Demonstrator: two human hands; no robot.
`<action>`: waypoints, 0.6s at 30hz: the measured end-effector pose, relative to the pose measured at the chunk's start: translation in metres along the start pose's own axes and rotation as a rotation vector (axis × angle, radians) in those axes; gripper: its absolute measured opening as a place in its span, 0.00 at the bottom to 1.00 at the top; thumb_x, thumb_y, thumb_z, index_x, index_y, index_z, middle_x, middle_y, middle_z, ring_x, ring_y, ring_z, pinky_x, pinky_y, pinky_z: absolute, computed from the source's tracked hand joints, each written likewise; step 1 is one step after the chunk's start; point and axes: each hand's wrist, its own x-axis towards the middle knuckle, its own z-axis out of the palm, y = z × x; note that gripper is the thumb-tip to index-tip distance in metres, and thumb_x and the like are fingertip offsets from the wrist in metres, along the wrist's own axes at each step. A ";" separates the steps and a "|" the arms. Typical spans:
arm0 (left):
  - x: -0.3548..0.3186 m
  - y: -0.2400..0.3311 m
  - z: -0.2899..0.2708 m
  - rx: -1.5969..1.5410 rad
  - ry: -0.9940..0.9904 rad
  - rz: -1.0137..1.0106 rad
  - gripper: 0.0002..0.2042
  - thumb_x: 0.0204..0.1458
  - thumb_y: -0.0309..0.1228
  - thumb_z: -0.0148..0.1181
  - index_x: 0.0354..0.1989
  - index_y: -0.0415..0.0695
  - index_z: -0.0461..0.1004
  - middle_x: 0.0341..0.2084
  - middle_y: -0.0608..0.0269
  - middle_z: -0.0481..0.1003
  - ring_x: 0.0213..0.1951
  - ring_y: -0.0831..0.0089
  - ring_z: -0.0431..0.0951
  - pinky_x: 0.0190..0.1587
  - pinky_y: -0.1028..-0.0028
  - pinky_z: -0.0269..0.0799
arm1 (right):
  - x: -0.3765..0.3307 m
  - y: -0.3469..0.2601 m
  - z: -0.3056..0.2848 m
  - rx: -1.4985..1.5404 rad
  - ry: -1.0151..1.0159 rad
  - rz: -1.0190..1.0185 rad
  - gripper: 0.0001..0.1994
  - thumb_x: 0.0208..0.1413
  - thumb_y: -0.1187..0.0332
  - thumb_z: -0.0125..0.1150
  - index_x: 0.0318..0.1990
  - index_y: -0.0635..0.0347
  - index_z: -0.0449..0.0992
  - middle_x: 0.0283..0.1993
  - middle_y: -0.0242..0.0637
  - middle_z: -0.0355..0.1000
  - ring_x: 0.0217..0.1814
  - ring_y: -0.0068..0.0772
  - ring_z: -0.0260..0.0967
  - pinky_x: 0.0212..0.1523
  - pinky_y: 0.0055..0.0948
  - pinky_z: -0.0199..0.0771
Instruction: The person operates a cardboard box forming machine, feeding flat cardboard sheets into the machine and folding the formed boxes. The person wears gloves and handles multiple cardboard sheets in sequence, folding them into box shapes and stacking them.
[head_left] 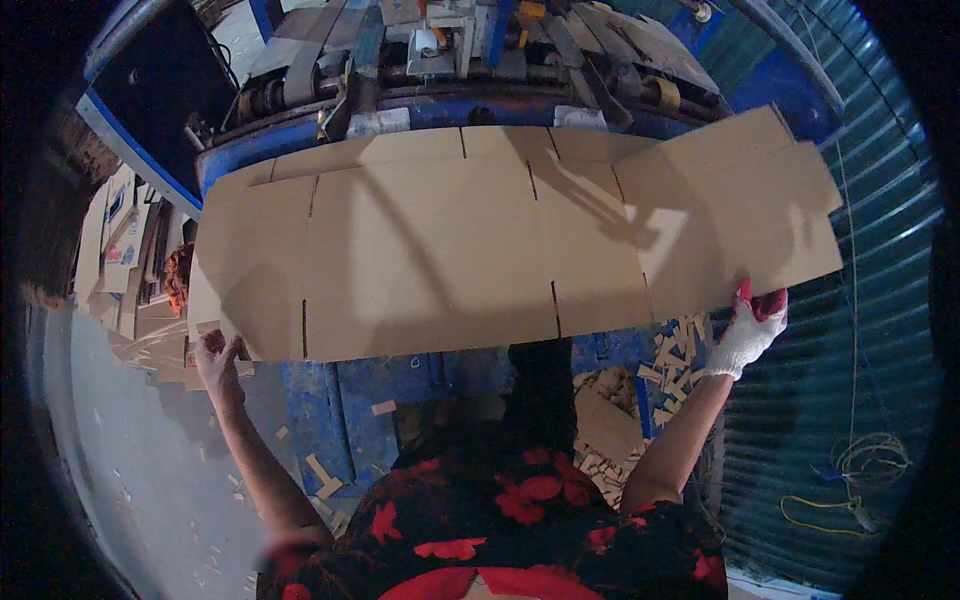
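Cardboard sheet (480, 250) lifted above blue machine (420, 110), gripped at both ends: left hand (215, 355) bare, right hand (748, 325) gloved; not yet laid down.

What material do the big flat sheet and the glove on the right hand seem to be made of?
Sheet: probably corrugated cardboard, matte tan, with cut slots and fold lines like a box blank.
Glove on the right hand: apparently knitted white fabric, ribbed at the cuff, with red, possibly rubbery, fingertips.

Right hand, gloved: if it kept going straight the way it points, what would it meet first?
The right hand points up and away, its fingers already on the lower right edge of the cardboard sheet. So the sheet comes first; beyond it probably the blue machine, though depth is unclear.
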 end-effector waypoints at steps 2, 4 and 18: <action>-0.003 0.001 0.005 -0.032 -0.001 -0.039 0.11 0.46 0.22 0.61 0.38 0.33 0.71 0.28 0.65 0.71 0.30 0.78 0.69 0.34 0.77 0.66 | -0.007 -0.005 0.008 0.198 -0.074 0.044 0.28 0.47 0.82 0.59 0.59 0.60 0.61 0.51 0.37 0.67 0.48 0.27 0.67 0.47 0.26 0.69; -0.005 0.006 0.008 -0.173 -0.087 -0.171 0.12 0.47 0.23 0.61 0.39 0.33 0.71 0.29 0.65 0.72 0.31 0.78 0.70 0.36 0.77 0.66 | -0.020 -0.006 0.017 0.571 -0.302 0.223 0.31 0.46 0.82 0.60 0.60 0.57 0.59 0.51 0.36 0.67 0.49 0.27 0.67 0.48 0.28 0.69; -0.018 0.043 0.007 -0.742 0.300 -0.015 0.21 0.56 0.34 0.57 0.55 0.37 0.63 0.49 0.56 0.69 0.53 0.69 0.68 0.57 0.70 0.61 | 0.065 -0.038 0.018 0.488 -0.524 0.626 0.14 0.55 0.65 0.58 0.46 0.61 0.71 0.35 0.32 0.71 0.20 0.23 0.61 0.18 0.23 0.59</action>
